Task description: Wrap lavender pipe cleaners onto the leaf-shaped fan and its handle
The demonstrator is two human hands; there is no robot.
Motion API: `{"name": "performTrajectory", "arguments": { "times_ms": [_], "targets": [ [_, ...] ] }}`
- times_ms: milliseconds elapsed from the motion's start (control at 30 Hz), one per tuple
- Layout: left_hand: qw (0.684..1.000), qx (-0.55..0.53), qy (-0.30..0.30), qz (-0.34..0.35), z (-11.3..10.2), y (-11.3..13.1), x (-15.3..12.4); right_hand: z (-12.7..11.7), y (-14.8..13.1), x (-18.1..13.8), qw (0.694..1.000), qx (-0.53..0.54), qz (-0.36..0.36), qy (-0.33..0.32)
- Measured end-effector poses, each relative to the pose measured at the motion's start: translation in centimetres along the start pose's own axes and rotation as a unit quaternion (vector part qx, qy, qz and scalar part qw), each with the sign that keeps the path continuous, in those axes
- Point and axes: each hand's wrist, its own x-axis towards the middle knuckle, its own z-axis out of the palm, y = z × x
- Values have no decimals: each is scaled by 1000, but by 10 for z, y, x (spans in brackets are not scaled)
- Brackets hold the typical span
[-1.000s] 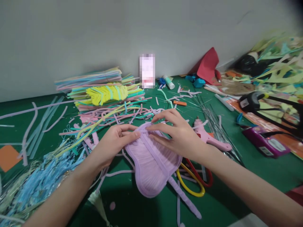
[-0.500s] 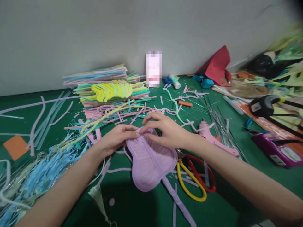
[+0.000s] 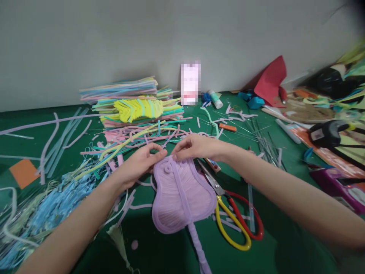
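A light purple hand fan (image 3: 168, 198), edged and ribbed with fuzzy chenille stems, lies tilted in front of me. Its wrapped handle (image 3: 197, 243) points toward the bottom edge of the view. Small curled spirals (image 3: 169, 167) sit near the fan's top, beside the central rib. My left hand (image 3: 142, 158) is closed at the upper left edge, thumb and index finger pinched together, other fingers partly hidden. My right hand (image 3: 196, 147) pinches the top end of the central rib. Large scissors (image 3: 218, 189) with one yellow and one red handle loop lie just right of the fan.
Bundled chenille stems (image 3: 119, 89) and a yellow bundle (image 3: 139, 109) lie at the back left. Blue tassels (image 3: 57, 207) spread at left. A blurred phone (image 3: 190, 83) leans on the wall. Thin wires (image 3: 266, 146) and a purple device (image 3: 339, 186) are at right.
The fan has turned, its handle swinging left and its spirals coming into sight. My right hand has drawn its fingers into a pinch at the top edge. The view has shifted slightly.
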Motion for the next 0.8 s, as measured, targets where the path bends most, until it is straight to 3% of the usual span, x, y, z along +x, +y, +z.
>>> {"name": "performTrajectory", "arguments": {
  "times_ms": [67,133,267,333,400,500,800],
  "targets": [
    [996,62,29,61,3,-1,-7,2,3,-1,1000,19,2,11],
    [970,173,71,155,8,-4,-17,4,5,-4,999,30,9,31],
    [827,418,156,343,18,-12,-32,9,6,-12,998,44,9,41],
    [765,483,155,396,20,-14,-35,10,6,-15,998,53,1,36],
    [724,525,139,425,20,-14,-35,11,5,-17,998,61,2,34],
    [695,554,128,440,18,-12,-33,11,3,-19,997,65,4,39],
    [670,566,94,472,15,-10,-31,10,11,-22,998,37,-31,28]
  ]
}}
